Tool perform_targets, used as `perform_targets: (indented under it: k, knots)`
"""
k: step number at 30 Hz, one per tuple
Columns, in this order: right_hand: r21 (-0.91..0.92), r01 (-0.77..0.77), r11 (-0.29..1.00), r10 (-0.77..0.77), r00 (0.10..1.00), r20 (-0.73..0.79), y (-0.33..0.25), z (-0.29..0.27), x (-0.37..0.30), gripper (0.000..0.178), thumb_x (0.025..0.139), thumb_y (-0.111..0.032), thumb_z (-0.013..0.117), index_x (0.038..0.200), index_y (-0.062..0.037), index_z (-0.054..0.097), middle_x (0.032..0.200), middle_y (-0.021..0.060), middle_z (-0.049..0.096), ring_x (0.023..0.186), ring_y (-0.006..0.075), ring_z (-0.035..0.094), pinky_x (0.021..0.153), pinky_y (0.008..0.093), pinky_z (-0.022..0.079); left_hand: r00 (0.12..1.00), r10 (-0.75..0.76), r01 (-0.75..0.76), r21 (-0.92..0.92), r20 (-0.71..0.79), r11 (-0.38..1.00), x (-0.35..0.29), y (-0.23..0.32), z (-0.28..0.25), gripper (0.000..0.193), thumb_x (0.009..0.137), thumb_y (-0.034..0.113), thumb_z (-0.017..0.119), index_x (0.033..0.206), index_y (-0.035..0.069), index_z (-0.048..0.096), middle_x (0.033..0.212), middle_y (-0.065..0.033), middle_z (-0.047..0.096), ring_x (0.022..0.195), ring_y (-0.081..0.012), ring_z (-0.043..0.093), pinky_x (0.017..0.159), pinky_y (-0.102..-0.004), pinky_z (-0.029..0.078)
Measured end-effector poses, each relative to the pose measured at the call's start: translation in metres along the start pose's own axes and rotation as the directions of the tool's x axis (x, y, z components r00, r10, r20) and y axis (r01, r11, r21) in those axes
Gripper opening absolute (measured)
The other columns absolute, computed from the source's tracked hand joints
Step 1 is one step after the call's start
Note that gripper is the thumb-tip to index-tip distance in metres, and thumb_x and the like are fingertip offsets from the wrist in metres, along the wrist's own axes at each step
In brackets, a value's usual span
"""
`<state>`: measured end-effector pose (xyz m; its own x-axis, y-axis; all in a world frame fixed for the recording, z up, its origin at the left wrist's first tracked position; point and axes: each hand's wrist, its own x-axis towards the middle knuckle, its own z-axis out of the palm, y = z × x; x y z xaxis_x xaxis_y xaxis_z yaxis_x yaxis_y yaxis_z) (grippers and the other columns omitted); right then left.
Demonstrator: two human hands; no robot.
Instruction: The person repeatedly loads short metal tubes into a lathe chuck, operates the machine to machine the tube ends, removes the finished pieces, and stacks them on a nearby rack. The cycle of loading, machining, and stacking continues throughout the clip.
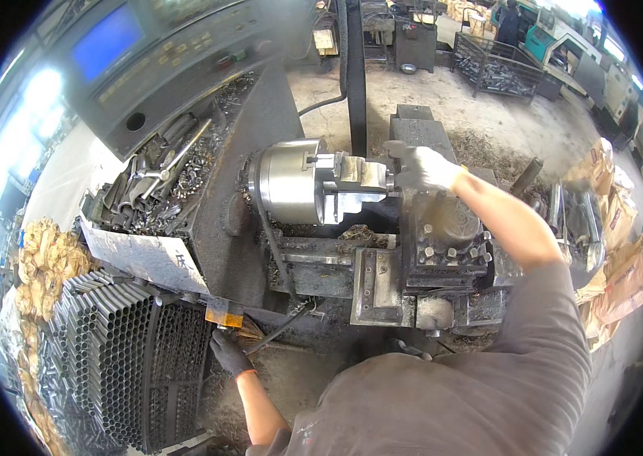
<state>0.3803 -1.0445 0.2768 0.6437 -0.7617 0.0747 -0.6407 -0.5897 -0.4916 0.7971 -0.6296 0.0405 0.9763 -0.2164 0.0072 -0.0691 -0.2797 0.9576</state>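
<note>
My left hand (231, 354), in a dark glove, reaches low beside the machine. Its fingers close around a small knob (222, 328) under an orange switch box (224, 314). In a pale glove with darkened fingertips, my right hand (424, 169) is at the right end of the lathe chuck (291, 182). Its fingers are curled beside a short metal piece (390, 182) that sticks out of the chuck jaws (355, 176); what they hold is hidden. Just below that hand stands the tool post (449, 228) with several bolts.
Stacked steel tubes (112, 334) stand at the lower left. Tools and metal chips fill a tray (143, 247) by the control panel (162, 61). Brown paper sacks (617, 281) lie at right. Farther back are a wire crate (497, 70) and a person (509, 23).
</note>
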Motion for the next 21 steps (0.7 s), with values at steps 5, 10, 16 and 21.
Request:
perform_targets:
  k: [5, 10, 16, 21]
  knots:
    - [0.292, 0.111, 0.950, 0.016, 0.916, -0.401, -0.042, -0.019, -0.160, 0.041, 0.094, -0.013, 0.071, 0.133, -0.0039, 0.072, 0.118, 0.0138, 0.078, 0.099, 0.0185, 0.074, 0.087, 0.0360, 0.061, 0.539, 0.830, -0.756, 0.352, -0.144, 0.552, -0.041, 0.109, 0.023, 0.044, 0.111, 0.032, 0.060, 0.133, -0.005, 0.063, 0.126, -0.0231, 0.071, 0.113, -0.0387, 0.071, 0.105, -0.0479, 0.056]
    - [0.479, 0.201, 0.855, 0.006, 0.918, -0.397, -0.048, 0.010, -0.242, 0.031, 0.086, 0.015, 0.063, 0.114, 0.0059, 0.074, 0.106, 0.0180, 0.079, 0.084, 0.0198, 0.078, 0.072, 0.0306, 0.064, 0.284, 0.925, -0.952, 0.190, 0.251, 0.241, -0.032, 0.269, 0.114, 0.045, 0.099, 0.019, 0.071, 0.139, 0.000, 0.067, 0.136, -0.0205, 0.071, 0.128, -0.0460, 0.063, 0.111, -0.0522, 0.051]
    - [0.658, 0.022, 0.752, 0.205, 0.942, -0.266, -0.025, 0.033, -0.281, 0.033, 0.087, 0.006, 0.074, 0.119, 0.0026, 0.075, 0.108, 0.0152, 0.081, 0.093, 0.0205, 0.079, 0.086, 0.0354, 0.064, 0.540, 0.744, -0.791, 0.541, 0.395, 0.287, 0.016, 0.437, 0.264, 0.081, 0.106, 0.042, 0.055, 0.173, 0.017, 0.018, 0.147, -0.0266, 0.064, 0.129, -0.0492, 0.065, 0.109, -0.0600, 0.049]
    - [0.620, -0.047, 0.783, 0.190, 0.968, -0.167, -0.015, 0.040, -0.291, 0.027, 0.089, -0.003, 0.080, 0.116, 0.0009, 0.077, 0.108, 0.0147, 0.081, 0.095, 0.0212, 0.079, 0.085, 0.0346, 0.064, 0.590, 0.642, -0.772, 0.576, 0.490, 0.270, 0.036, 0.475, 0.304, 0.088, 0.100, 0.045, 0.061, 0.172, 0.018, 0.020, 0.131, -0.0271, 0.072, 0.117, -0.0468, 0.072, 0.102, -0.0592, 0.053]
